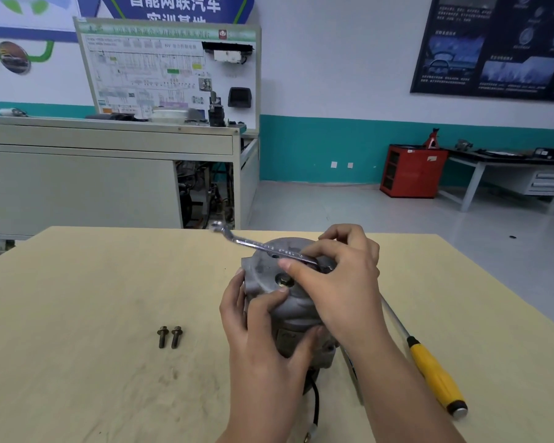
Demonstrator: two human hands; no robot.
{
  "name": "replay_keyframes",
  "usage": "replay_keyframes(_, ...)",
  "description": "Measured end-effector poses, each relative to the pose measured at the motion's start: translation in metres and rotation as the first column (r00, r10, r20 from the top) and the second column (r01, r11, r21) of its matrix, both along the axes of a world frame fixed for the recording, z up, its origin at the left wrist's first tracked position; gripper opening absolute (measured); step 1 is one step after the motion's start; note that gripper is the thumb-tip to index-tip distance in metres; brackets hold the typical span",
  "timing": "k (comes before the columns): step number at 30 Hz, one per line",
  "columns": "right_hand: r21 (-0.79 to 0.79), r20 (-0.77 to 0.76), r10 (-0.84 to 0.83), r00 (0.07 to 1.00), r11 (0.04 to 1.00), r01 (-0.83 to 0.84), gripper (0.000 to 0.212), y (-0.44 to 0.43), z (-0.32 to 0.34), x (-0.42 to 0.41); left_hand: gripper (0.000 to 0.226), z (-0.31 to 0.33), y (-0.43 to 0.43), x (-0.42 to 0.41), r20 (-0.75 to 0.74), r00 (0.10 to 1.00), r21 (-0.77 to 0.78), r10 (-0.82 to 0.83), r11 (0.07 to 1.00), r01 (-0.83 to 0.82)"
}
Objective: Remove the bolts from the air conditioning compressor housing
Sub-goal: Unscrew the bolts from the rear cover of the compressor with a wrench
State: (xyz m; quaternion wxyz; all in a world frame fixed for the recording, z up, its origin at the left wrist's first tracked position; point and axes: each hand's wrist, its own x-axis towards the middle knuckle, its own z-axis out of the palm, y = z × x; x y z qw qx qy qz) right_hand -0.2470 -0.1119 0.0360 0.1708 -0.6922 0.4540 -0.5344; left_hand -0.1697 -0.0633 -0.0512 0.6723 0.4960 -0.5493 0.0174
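The wooden table [109,282] carries the compressor housing [269,270], which stands on end near its middle. The left hand [259,324] grips the housing's near side and steadies it. Above the housing's top face, the right hand [336,282] pinches a wrench [253,244] whose free end juts out beyond the housing's far left edge. The working end is hidden under the fingers. A yellow-handled screwdriver [435,375] lies right of the housing. Two removed bolts [169,336] lie side by side, well left of the housing. One seated bolt [283,280] shows on the housing's top face, so the job looks partly done, with at least that one left.
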Motion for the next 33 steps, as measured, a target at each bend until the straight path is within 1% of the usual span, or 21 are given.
replay_keyframes(3,-0.068,0.048,0.002,0.999,0.998,0.001,0.027,0.004,-0.009,0.001,0.075,0.000,0.000,-0.001,-0.005,1.000,0.001,-0.002,1.000,0.002)
replay_keyframes(7,-0.155,0.104,0.049,0.993,0.987,-0.032,0.031,0.007,-0.023,0.000,0.077,0.000,0.001,-0.001,-0.039,0.999,0.021,-0.011,1.000,0.012)
replay_keyframes(9,-0.216,0.125,0.070,0.990,0.975,-0.041,0.017,0.010,-0.029,0.000,0.075,0.000,0.000,-0.002,-0.037,0.999,0.010,-0.022,1.000,0.023)
replay_keyframes(10,-0.241,0.128,0.065,0.990,0.970,-0.033,0.013,0.010,-0.033,-0.001,0.071,0.001,0.000,-0.002,-0.038,0.999,0.005,-0.031,0.999,0.031)
replay_keyframes(12,-0.297,0.139,0.057,0.989,0.955,-0.013,0.020,0.010,-0.043,-0.002,0.064,0.001,-0.001,-0.002,-0.024,0.999,-0.008,-0.022,1.000,0.021)
replay_keyframes(14,-0.342,0.151,0.052,0.987,0.940,0.003,0.017,0.009,-0.053,-0.005,0.063,0.000,-0.002,-0.002,-0.028,0.999,-0.024,-0.021,1.000,0.020)
replay_keyframes(16,-0.345,0.183,0.078,0.980,0.939,-0.011,0.032,0.010,-0.059,-0.006,0.069,0.001,-0.001,-0.002,-0.055,0.998,-0.012,-0.031,0.999,0.031)
replay_keyframes(17,-0.338,0.222,0.104,0.970,0.941,-0.023,0.029,0.009,-0.060,-0.005,0.070,0.001,-0.001,-0.003,-0.056,0.998,-0.001,-0.027,1.000,0.027)
replay_keyframes(18,-0.329,0.272,0.130,0.953,0.944,-0.035,0.020,0.009,-0.061,-0.004,0.071,0.002,-0.001,-0.004,-0.046,0.999,0.001,-0.018,1.000,0.018)
replay_keyframes(19,-0.319,0.320,0.146,0.936,0.947,-0.039,0.017,0.011,-0.060,-0.003,0.070,0.002,-0.002,-0.004,-0.034,0.999,-0.007,-0.009,1.000,0.009)
replay_keyframes(21,-0.296,0.425,0.161,0.891,0.955,-0.031,0.036,0.010,-0.062,0.000,0.063,0.002,-0.002,-0.004,-0.017,1.000,-0.029,-0.006,1.000,0.005)
replay_keyframes(22,-0.275,0.493,0.167,0.854,0.961,-0.029,0.041,0.010,-0.061,0.002,0.059,0.003,-0.002,-0.003,-0.013,1.000,-0.030,-0.003,1.000,0.002)
replay_keyframes(24,-0.231,0.634,0.168,0.755,0.973,-0.023,0.040,0.008,-0.056,0.001,0.062,0.002,-0.002,-0.003,-0.010,1.000,-0.029,0.012,1.000,-0.012)
replay_keyframes(26,-0.129,0.758,0.120,0.641,0.991,-0.033,0.038,0.002,-0.047,-0.001,0.067,0.001,-0.001,-0.002,-0.009,1.000,-0.030,0.012,0.999,-0.013)
replay_keyframes(27,-0.073,0.791,0.090,0.605,0.996,-0.053,0.037,-0.001,-0.042,-0.003,0.067,0.001,-0.001,-0.002,-0.012,1.000,-0.029,0.006,1.000,-0.006)
replay_keyframes(28,-0.022,0.798,0.053,0.601,0.998,-0.059,0.035,-0.004,-0.036,-0.004,0.065,0.002,0.000,-0.002,-0.013,1.000,-0.032,0.000,1.000,-0.001)
replay_keyframes(31,0.121,0.725,-0.080,0.684,0.993,-0.011,0.025,-0.016,-0.023,-0.006,0.060,0.002,-0.001,-0.001,0.002,1.000,-0.055,0.005,0.998,-0.005)
replay_keyframes(33,0.197,0.682,-0.108,0.723,0.980,-0.040,0.020,-0.024,-0.015,-0.007,0.060,-0.001,-0.003,0.000,-0.003,1.000,-0.068,0.009,0.998,-0.010)
